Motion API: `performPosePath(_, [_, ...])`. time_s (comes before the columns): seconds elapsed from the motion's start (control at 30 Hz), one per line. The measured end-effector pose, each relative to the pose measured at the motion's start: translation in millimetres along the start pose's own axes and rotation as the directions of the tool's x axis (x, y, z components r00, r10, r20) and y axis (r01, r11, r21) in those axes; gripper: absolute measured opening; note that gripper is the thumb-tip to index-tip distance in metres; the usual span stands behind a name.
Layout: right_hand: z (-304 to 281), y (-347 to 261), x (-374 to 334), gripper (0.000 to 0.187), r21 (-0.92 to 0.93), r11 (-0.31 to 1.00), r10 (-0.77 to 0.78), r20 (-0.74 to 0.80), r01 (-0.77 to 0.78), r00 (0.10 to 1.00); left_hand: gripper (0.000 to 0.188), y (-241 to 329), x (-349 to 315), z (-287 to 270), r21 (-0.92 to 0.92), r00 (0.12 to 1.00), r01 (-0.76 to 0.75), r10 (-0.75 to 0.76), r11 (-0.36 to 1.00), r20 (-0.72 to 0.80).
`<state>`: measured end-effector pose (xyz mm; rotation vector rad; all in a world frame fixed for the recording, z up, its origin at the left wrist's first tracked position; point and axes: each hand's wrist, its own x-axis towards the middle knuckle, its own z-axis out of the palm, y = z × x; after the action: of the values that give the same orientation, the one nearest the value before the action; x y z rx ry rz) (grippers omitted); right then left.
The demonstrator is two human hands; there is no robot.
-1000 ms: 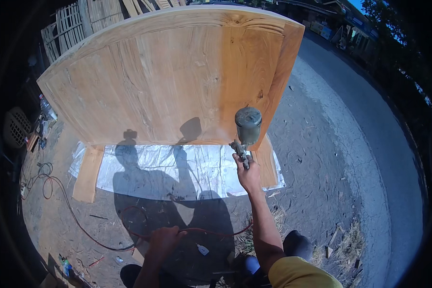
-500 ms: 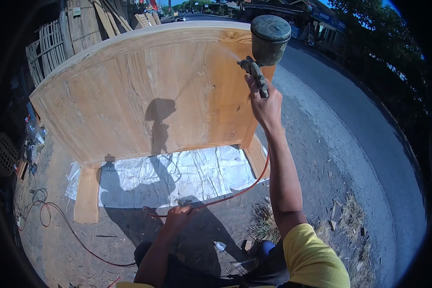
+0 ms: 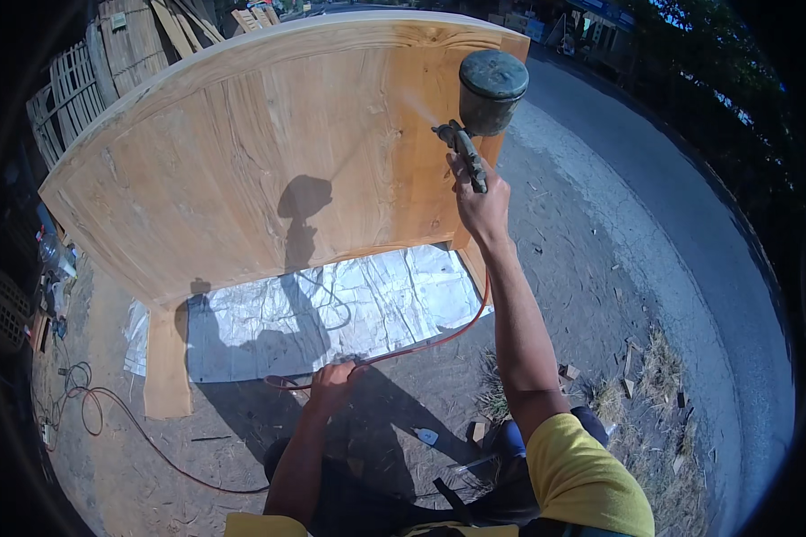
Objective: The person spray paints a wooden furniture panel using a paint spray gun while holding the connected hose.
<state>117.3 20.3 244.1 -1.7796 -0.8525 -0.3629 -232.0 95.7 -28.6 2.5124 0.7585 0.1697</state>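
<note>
My right hand [image 3: 484,208] grips a spray gun [image 3: 461,150] with a dark round paint cup [image 3: 493,89] on top. A fine mist leaves its nozzle toward a large wooden headboard-like panel [image 3: 242,161] with a curved top edge. The panel's right part is a deeper, wetter orange-brown; the rest is paler. Low in front of the panel, my left hand [image 3: 333,377] is closed around a reddish air hose [image 3: 403,352], which runs up along the right side toward the gun. The shadow of my arm and the gun falls across the panel.
A creased silvery sheet [image 3: 385,295] lies on the ground between the panel's feet [image 3: 167,358]. More hose and cable coil at the left [image 3: 85,394]. Wood scraps and dry grass lie at the right, beside a paved road [image 3: 654,188]. Bamboo fencing stands behind.
The spray gun has moved down a little along the panel's right side, still misting. The view has shifted slightly downward. My left hand stays on the hose.
</note>
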Motion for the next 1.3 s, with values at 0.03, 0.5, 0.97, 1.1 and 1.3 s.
performPosePath(0.03, [5.8,12.8,-12.8,0.044,-0.034,0.998,0.045,0.018,-0.044,0.999,0.052,0.8,1.6,-3.1,-0.002,1.000,0.001,-0.001,1.000,0.013])
performPosePath(0.5, [97.5,182.8,-153.2,0.049,-0.165,0.938,0.333,0.175,-0.306,0.927,0.053,-23.9,-8.5,3.4,0.057,0.988,0.108,-0.113,0.993,0.102])
performPosePath(0.97, [82.1,161.7,-145.4,0.057,-0.184,0.936,0.343,0.273,-0.301,0.899,0.046,-35.4,-26.3,9.0,0.121,0.996,0.074,-0.080,0.990,0.044])
performPosePath(1.1, [48.0,106.7,-101.7,0.043,-0.086,0.977,0.208,0.180,-0.195,0.961,0.061,-21.0,-5.4,-6.1,0.033,0.976,0.100,-0.105,0.994,0.190])
performPosePath(1.3, [5.1,13.8,-30.2,0.045,-0.061,0.991,0.122,0.107,-0.116,0.987,0.066,-24.9,-3.1,2.8,-0.005,0.993,0.050,-0.049,0.999,0.105])
